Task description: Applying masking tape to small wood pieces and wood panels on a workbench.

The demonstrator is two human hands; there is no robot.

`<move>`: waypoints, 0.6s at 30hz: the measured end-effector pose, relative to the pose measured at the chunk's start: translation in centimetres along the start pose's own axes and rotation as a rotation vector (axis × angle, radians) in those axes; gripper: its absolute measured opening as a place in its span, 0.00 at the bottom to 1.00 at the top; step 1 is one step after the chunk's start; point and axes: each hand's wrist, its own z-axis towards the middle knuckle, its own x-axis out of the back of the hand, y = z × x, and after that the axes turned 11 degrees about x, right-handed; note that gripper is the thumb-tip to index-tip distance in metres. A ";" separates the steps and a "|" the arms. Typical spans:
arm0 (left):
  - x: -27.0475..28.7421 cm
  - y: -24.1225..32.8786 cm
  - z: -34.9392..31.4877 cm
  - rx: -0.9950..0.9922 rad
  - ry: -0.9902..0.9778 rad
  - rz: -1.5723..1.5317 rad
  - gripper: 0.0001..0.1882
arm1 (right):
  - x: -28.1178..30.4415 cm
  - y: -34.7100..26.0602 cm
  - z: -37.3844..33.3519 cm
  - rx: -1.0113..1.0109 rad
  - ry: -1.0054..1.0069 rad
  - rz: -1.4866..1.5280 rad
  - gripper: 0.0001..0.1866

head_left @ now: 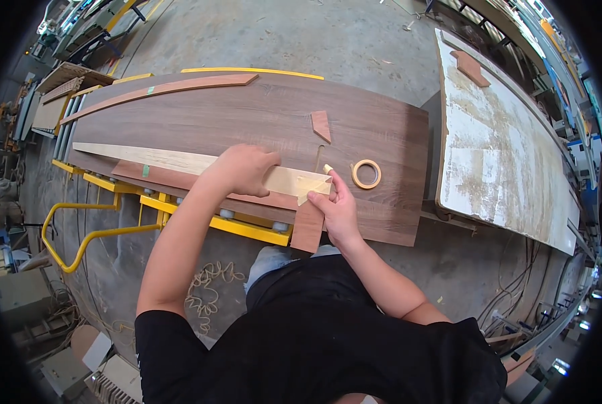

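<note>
A long pale wood strip [173,159] lies along the near side of the brown wood-grain board [375,215], widening toward its right end. My left hand [243,168] is closed over the strip, its fingers curled across it. Masking tape [312,184] covers the strip's right end, where a short reddish-brown wood piece [307,229] juts toward me. There my right hand [342,210] grips the end, thumb on the tape and index finger at the far edge. Something yellowish wraps that index fingertip. Partly under the strip runs a reddish-brown wood strip [169,176] with a green mark.
A masking tape roll [366,174] and a small angled wood piece [321,126] lie on the board. Another long wood strip [180,89] rests along its far side. Yellow metal framing [250,230] borders the board. A white-stained table [499,145] stands at right.
</note>
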 end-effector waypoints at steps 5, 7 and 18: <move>-1.1 -0.4 -1.2 -0.047 0.159 -0.078 0.27 | 0.1 0.2 0.0 0.017 0.009 -0.012 0.39; -1.0 -0.3 -1.9 -0.080 0.203 -0.108 0.26 | 0.6 -0.1 0.2 0.021 0.043 0.094 0.38; 0.8 0.5 -4.2 -0.091 0.339 -0.139 0.27 | 1.3 -1.3 -4.5 0.148 -0.100 -0.148 0.43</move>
